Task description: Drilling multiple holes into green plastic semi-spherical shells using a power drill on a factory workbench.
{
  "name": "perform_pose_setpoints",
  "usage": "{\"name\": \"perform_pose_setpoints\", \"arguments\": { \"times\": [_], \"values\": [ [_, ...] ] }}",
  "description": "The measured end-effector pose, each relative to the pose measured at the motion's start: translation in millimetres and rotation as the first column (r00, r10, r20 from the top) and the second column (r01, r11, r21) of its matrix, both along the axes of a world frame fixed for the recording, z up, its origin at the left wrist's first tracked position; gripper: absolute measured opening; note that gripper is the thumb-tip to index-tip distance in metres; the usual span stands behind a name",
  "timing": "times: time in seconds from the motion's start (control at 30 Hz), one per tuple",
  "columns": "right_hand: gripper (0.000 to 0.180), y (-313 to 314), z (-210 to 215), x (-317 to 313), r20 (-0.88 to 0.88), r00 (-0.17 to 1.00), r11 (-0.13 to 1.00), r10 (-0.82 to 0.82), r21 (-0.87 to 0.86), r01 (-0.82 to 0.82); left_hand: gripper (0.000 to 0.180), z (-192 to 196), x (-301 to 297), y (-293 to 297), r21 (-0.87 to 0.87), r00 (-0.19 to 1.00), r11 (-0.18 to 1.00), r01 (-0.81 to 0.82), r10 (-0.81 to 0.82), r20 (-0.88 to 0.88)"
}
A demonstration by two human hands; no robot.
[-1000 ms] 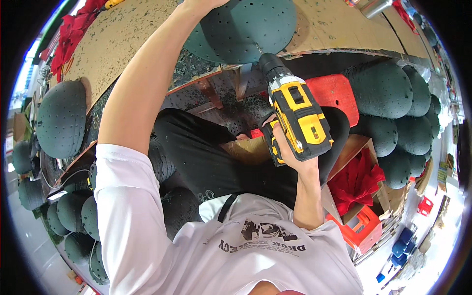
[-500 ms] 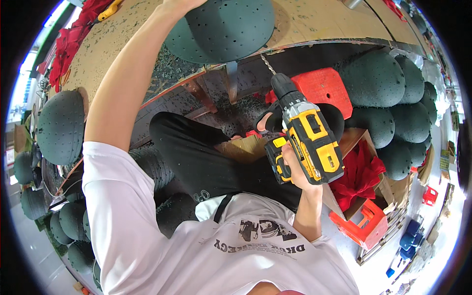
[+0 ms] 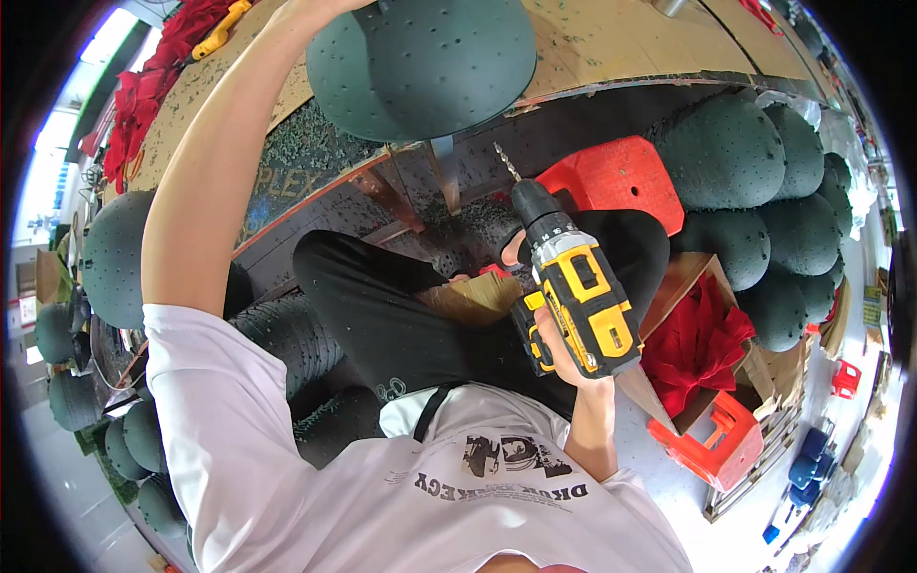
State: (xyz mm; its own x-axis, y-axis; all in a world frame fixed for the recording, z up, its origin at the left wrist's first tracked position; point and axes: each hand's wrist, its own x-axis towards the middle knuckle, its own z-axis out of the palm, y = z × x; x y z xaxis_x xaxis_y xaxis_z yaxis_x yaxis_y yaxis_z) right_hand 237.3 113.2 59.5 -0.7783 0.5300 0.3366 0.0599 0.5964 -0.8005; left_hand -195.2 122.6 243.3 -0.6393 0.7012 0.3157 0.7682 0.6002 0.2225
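A dark green dome-shaped shell point(image 3: 430, 72), dotted with small holes, stands over the near edge of the table. My left hand point(image 3: 336, 4) reaches to its far left side, but the top edge of the picture cuts off the fingers, so its grip is hidden. My right hand point(image 3: 564, 349) is closed round the handle of a yellow and black cordless drill point(image 3: 578, 277). A spiral drill bit point(image 3: 506, 160) is fitted in it and points up toward the shell's lower edge, apart from it.
Green shavings litter the table point(image 3: 611, 43). Below it, a red plastic stool point(image 3: 621, 181) stands beside stacked green domes point(image 3: 721, 158). A cardboard box with red ribbon bows point(image 3: 697, 344) sits at my right. More domes point(image 3: 119, 258) are at the left, near a yellow tool point(image 3: 222, 29).
The shell has shifted toward me and tilted, with my left arm moving left. The drill has drawn back and left, its bit now farther from the table edge.
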Motion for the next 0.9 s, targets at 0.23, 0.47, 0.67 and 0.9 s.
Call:
{"name": "perform_pose_setpoints", "arguments": {
  "times": [0.23, 0.47, 0.67, 0.9],
  "values": [
    [0.031, 5, 0, -6, 0.231, 0.972, 0.725, 0.041, 0.663, -0.188, 0.027, -2, -11, -6, 0.015, 0.99, 1.0, -0.017, 0.014, 0.144],
    [0.039, 7, -4, -20, 0.188, 0.977, 0.77, 0.104, 0.606, -0.198, 0.025, -64, -16, -12, 0.263, 0.986, 0.952, 0.157, -0.137, -0.091],
    [0.042, 10, 2, -56, 0.005, 0.994, 0.949, 0.112, 0.296, -0.109, 0.024, -79, -10, -15, 0.446, 0.997, 0.891, 0.081, -0.074, -0.033],
    [0.042, 11, 11, -76, 0.032, 0.993, 0.969, 0.115, 0.215, -0.119, 0.023, -79, -8, -16, 0.483, 0.997, 0.873, 0.076, -0.078, -0.016]
  ]
}}
